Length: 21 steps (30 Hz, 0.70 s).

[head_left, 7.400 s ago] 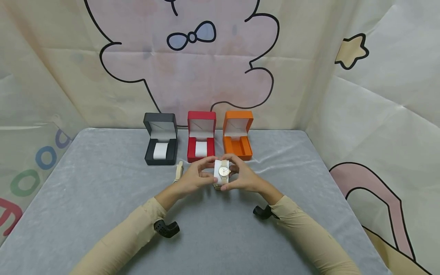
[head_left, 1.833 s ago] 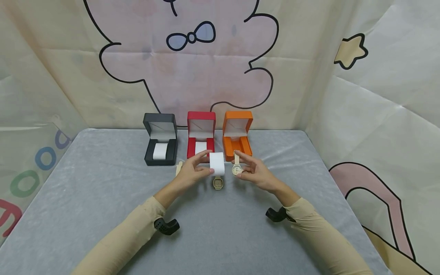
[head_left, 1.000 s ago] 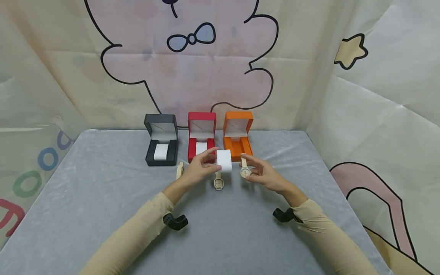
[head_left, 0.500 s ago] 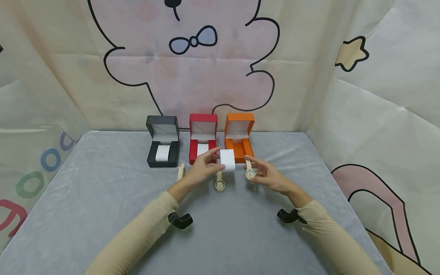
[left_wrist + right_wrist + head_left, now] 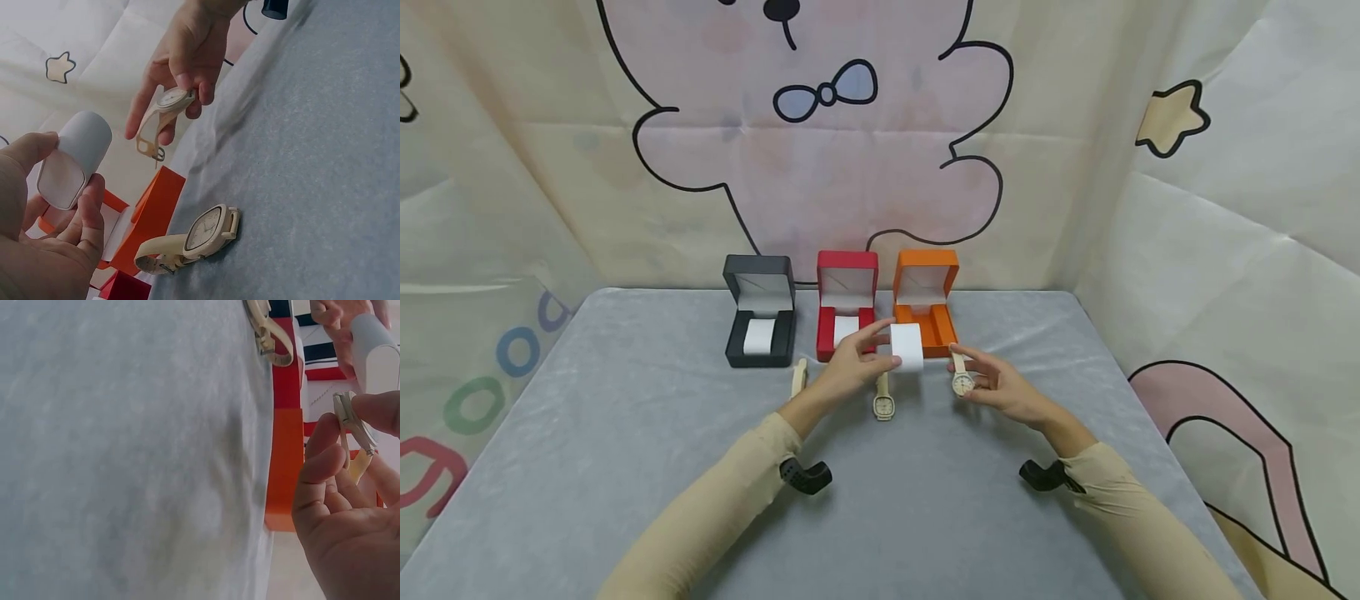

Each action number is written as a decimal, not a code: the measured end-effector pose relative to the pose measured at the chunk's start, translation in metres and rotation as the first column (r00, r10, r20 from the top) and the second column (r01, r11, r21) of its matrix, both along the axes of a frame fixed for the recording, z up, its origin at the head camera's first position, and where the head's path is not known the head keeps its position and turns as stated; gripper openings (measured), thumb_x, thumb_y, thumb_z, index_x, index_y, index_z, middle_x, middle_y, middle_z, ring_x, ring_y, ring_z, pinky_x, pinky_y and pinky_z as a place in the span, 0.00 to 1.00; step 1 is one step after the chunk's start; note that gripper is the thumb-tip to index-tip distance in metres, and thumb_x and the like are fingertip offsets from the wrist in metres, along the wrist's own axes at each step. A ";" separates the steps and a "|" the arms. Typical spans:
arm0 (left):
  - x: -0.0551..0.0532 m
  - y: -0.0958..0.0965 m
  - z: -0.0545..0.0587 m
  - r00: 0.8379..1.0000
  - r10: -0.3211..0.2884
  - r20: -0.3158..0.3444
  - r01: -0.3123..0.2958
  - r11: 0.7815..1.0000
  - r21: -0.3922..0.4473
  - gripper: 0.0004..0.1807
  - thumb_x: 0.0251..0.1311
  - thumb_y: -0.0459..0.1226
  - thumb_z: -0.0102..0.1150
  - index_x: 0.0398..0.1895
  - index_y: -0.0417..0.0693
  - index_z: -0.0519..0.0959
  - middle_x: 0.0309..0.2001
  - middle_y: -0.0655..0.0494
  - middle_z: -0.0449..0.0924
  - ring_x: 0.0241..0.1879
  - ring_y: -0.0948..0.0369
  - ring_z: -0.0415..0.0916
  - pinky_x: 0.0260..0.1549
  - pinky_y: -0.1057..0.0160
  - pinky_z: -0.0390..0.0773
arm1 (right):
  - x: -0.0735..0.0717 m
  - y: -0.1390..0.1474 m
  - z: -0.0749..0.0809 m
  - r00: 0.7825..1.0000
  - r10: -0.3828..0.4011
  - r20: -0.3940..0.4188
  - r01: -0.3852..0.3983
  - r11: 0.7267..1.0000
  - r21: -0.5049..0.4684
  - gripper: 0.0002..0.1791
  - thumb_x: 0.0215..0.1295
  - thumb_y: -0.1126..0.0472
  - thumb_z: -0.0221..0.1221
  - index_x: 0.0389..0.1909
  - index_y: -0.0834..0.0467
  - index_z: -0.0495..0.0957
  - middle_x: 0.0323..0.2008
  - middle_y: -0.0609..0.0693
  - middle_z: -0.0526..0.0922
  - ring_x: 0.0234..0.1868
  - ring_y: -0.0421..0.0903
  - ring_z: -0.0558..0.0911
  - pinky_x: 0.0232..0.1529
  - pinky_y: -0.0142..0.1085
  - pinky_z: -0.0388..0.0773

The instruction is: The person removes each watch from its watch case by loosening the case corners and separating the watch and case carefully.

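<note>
My left hand (image 5: 859, 360) holds a white watch pillow (image 5: 906, 347) between thumb and fingers, just in front of the orange box (image 5: 936, 327). In the left wrist view the pillow (image 5: 84, 144) is a smooth rounded block with a flat end. To the right, my right hand (image 5: 1003, 387) pinches a cream wristwatch (image 5: 962, 383) with a round dial. Its strap (image 5: 145, 144) hangs in a loop and the buckle end shows. A second cream watch (image 5: 883, 406), with a squarish dial, lies on the table below the pillow. Part of its strap is behind my left hand.
Three lidded boxes stand raised at the table's back: black (image 5: 762, 342), red (image 5: 847, 283) and orange. Black and red each contain a white pillow; the orange one has none. Another cream watch (image 5: 800, 377) lies left of my left forearm, partly hidden. Grey cloth (image 5: 625, 433) covers the table.
Earlier the round watch was around the white pillow between both hands; it has come off into my right hand. Since then both hands have drifted right, and the gap between watch and pillow has widened.
</note>
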<state>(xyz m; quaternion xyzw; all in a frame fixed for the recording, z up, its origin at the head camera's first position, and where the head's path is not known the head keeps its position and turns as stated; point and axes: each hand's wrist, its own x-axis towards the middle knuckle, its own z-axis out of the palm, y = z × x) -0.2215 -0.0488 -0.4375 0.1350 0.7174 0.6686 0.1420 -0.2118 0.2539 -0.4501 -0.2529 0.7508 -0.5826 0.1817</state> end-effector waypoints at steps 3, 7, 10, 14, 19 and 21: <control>-0.001 0.002 0.001 1.000 0.008 0.002 -0.008 1.000 -0.021 0.36 0.66 0.38 0.64 0.77 0.61 0.64 0.70 0.46 0.70 0.58 0.49 0.81 0.58 0.55 0.81 | -0.001 0.005 -0.004 1.000 0.003 -0.021 -0.003 1.000 0.018 0.43 0.66 0.73 0.61 0.78 0.67 0.52 0.66 0.79 0.67 0.56 0.39 0.80 0.46 0.28 0.80; -0.004 0.004 0.003 1.000 0.014 0.005 -0.014 0.999 -0.029 0.36 0.66 0.39 0.64 0.76 0.64 0.64 0.70 0.47 0.70 0.60 0.48 0.80 0.59 0.53 0.81 | -0.002 0.012 -0.006 1.000 0.010 -0.011 -0.010 1.000 0.028 0.44 0.66 0.74 0.61 0.79 0.65 0.51 0.66 0.78 0.67 0.51 0.43 0.82 0.45 0.27 0.80; -0.005 0.006 0.004 1.000 0.013 0.007 -0.012 1.000 -0.029 0.35 0.66 0.39 0.64 0.76 0.65 0.65 0.71 0.47 0.70 0.62 0.47 0.77 0.59 0.52 0.81 | -0.001 0.016 -0.006 1.000 0.014 0.010 -0.014 1.000 0.026 0.45 0.65 0.74 0.61 0.79 0.64 0.50 0.66 0.78 0.67 0.45 0.50 0.84 0.44 0.27 0.80; -0.008 0.007 0.003 1.000 0.005 0.002 -0.005 0.999 -0.033 0.36 0.66 0.38 0.64 0.76 0.63 0.64 0.72 0.46 0.69 0.67 0.44 0.71 0.60 0.50 0.80 | 0.001 0.021 -0.004 1.000 0.013 0.012 -0.013 1.000 0.028 0.45 0.66 0.73 0.61 0.79 0.65 0.49 0.66 0.78 0.68 0.44 0.53 0.84 0.43 0.28 0.81; -0.012 0.007 0.005 1.000 0.010 0.001 -0.010 0.999 -0.054 0.37 0.65 0.40 0.65 0.76 0.62 0.64 0.72 0.46 0.69 0.71 0.42 0.66 0.61 0.49 0.79 | 0.002 0.026 0.002 1.000 0.004 -0.003 -0.004 0.999 0.035 0.44 0.66 0.73 0.61 0.79 0.63 0.50 0.65 0.65 0.74 0.45 0.44 0.83 0.43 0.27 0.80; -0.014 0.008 0.005 1.000 0.017 0.007 -0.017 0.998 -0.065 0.37 0.65 0.40 0.65 0.76 0.61 0.64 0.71 0.47 0.69 0.71 0.43 0.67 0.62 0.49 0.78 | 0.001 0.029 0.003 1.000 0.008 -0.019 -0.007 0.999 0.039 0.44 0.67 0.73 0.61 0.80 0.62 0.51 0.64 0.54 0.77 0.47 0.40 0.81 0.44 0.27 0.80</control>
